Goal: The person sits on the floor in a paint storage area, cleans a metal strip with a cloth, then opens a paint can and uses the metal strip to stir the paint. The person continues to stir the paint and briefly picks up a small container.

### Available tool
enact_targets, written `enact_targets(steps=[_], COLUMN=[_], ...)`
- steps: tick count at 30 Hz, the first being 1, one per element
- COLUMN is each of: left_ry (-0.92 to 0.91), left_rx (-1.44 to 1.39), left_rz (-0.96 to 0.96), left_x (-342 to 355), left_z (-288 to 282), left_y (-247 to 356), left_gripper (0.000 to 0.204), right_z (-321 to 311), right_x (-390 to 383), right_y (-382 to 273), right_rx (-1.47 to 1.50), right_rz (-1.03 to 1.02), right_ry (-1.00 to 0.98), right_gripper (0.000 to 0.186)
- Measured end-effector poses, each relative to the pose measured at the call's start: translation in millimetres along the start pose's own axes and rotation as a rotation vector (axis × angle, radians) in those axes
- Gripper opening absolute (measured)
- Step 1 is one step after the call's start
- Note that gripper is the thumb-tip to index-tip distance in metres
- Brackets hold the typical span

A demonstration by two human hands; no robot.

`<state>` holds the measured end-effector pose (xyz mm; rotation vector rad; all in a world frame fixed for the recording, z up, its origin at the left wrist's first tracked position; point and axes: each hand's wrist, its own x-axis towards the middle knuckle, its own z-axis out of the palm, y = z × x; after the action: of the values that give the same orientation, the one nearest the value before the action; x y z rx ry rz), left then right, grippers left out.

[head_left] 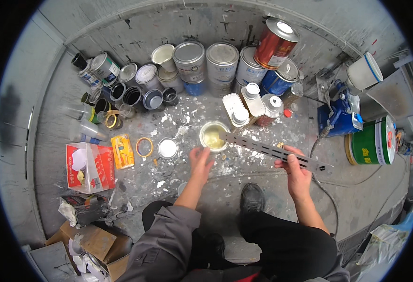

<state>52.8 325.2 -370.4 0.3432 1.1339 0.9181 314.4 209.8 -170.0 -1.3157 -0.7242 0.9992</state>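
Observation:
Near the middle of the floor stands a round cup (210,139) with pale creamy liquid inside. My right hand (293,167) grips a long slotted metal strip (258,146) near its right end; the strip slants to the cup, its far end at or inside the rim. My left hand (200,162) is at the cup's near left edge, fingers apart and slightly curled; whether the fingertips touch the cup is unclear. Just left of the cup lie a white round lid (168,148) and a yellow ring (144,147).
Cans (221,66) line the back wall, with white-topped containers (235,109) before them. Dark tubs (132,96), a red box (90,168) and a yellow pack (122,151) are left; a blue canister (339,117) and green pail (371,141) right. Cardboard (93,242) lies lower left.

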Motion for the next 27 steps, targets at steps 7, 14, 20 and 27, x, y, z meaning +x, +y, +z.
enact_targets(steps=[7,14,20,27], left_ry=[-0.067,-0.220,-0.233,-0.273], left_rx=[-0.104,-0.049,-0.093,-0.193], left_rz=[0.007,0.015,0.095,-0.109], left_x=[-42,-47,-53,-63], left_z=[-49,-48,-52,-58], left_y=[78,92,109,85], left_gripper=[0.076,0.089,0.079,0.082], right_z=[-17,-11,-17,-16], right_x=[-2,3,-2,-5], right_y=[-12,-18,-22,-18], right_rx=[0.291,0.378,0.436,0.457], right_rz=[-0.030,-0.048,-0.064,-0.037], right_ry=[0.205,0.236,0.207,0.239], right_gripper=[0.041,0.045,0.043,0.043])
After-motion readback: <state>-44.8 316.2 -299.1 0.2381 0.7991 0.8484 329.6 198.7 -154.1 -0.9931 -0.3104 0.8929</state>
